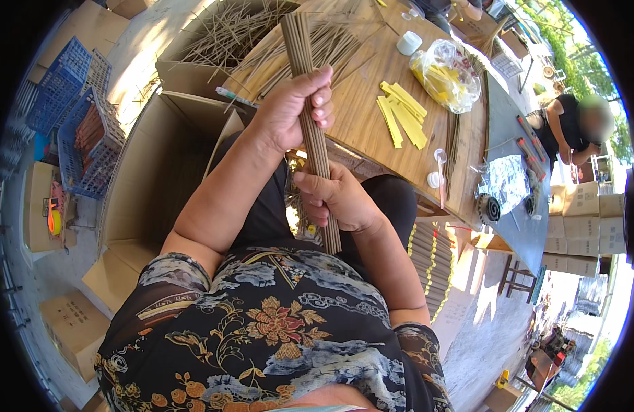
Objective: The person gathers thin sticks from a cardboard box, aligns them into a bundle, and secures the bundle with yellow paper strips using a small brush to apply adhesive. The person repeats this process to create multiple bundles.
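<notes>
A bundle of thin brown incense sticks [318,145] stands slanted in front of my body, its upper end over the table edge and its lower end near my shirt. My left hand [298,108] is wrapped round the upper part of the bundle. Lower down, my right hand [341,198] grips the same bundle, thumb across its front. Loose sticks [331,51] lie spread on the wooden table [361,130] just beyond my left hand. Yellow paper strips [403,115] lie on the table to the right, near a clear plastic bag [454,79] holding more yellow strips.
An open cardboard box [142,165] stands at my left, with a box of sticks [228,38] behind it. Blue crates [90,147] are farther left. Wrapped stick bundles [430,268] lie below the table at right. Another person [567,127] is beyond the grey table [512,199].
</notes>
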`<state>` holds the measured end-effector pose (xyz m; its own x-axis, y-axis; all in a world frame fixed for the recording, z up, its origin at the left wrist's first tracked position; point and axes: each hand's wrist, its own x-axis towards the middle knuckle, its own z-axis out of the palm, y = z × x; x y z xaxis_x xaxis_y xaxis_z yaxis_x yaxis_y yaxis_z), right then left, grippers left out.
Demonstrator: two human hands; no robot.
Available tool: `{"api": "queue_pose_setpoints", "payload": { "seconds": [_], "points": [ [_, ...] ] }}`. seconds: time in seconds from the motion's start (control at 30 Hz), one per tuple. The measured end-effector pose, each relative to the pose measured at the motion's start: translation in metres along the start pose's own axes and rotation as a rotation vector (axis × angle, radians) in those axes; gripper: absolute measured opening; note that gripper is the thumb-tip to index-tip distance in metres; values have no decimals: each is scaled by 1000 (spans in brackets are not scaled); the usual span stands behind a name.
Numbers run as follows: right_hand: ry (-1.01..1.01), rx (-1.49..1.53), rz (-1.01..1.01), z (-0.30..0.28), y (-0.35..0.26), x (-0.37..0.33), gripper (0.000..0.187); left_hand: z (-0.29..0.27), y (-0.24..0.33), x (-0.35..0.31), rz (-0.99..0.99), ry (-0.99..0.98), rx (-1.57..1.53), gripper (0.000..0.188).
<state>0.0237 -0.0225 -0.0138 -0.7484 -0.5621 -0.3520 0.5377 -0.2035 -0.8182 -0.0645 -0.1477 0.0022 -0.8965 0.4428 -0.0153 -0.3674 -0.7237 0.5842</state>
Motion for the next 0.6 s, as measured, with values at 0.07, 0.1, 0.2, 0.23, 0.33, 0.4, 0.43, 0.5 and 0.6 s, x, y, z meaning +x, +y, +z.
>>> {"api": "queue_pose_setpoints", "payload": {
  "seconds": [0.07, 0.1, 0.2, 0.23, 0.33, 0.4, 0.43, 0.5, 0.6],
  "points": [
    [-79, 123, 59, -2, 1, 0, 20, -7, 3, 2, -11, -82, -90, 19],
    [39, -62, 3, -2, 3, 2, 20, -7, 1, 2, -10, 11, -35, 19],
    [254, -414, -98, -2, 11, 8, 19, 6, -4, 1, 68, 291, 205, 18],
    [229, -402, -87, 0, 8, 6, 19, 3, -4, 1, 73, 308, 205, 18],
    [-4, -50, 47, -3, 0, -1, 17, -9, 3, 1, -62, -59, -80, 18],
    [-65, 46, 68, -4, -1, -3, 17, -9, 3, 2, -49, -135, -93, 18],
    [-25, -30, 31, -3, 0, -2, 17, -9, 3, 2, -41, -171, -100, 18],
    [150, -300, -82, -2, 4, 3, 18, -4, 0, 5, 14, 116, 19, 17],
    [421, -661, -188, -2, 12, 13, 20, 2, -3, 4, 78, 343, 126, 18]
  ]
}}
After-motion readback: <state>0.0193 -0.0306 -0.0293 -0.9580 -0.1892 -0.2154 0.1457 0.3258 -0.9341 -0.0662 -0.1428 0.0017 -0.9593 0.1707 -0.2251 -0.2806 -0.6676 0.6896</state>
